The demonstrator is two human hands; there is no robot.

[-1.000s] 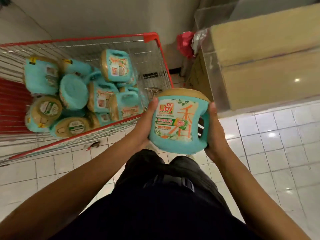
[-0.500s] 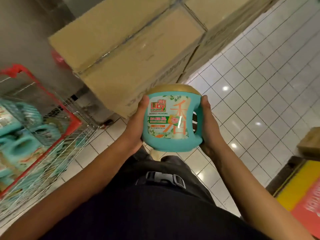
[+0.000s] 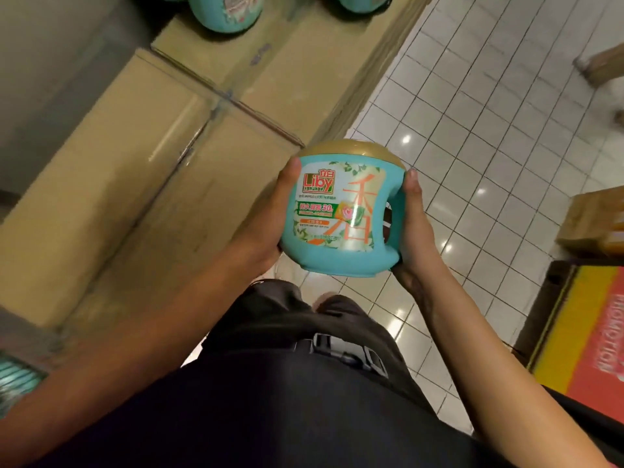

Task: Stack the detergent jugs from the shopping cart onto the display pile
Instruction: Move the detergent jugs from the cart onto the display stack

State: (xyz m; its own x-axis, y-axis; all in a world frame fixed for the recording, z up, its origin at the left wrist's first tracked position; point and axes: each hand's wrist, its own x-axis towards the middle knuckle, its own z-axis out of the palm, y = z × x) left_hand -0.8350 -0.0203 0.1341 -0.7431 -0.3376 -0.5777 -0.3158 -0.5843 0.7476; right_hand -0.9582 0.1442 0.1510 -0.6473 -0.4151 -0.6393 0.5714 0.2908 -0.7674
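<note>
Teal detergent jug (image 3: 341, 214) between left hand (image 3: 266, 228) and right hand (image 3: 413, 228), gold cap (image 3: 358, 152) forward

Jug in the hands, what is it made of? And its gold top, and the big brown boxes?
The jug looks like smooth teal plastic: it has a moulded handle, a soft shine and a glossy printed label. Its cap seems to be gold-coloured plastic too, with a bright highlight. The boxes look like matt brown cardboard, with taped seams on top.
</note>
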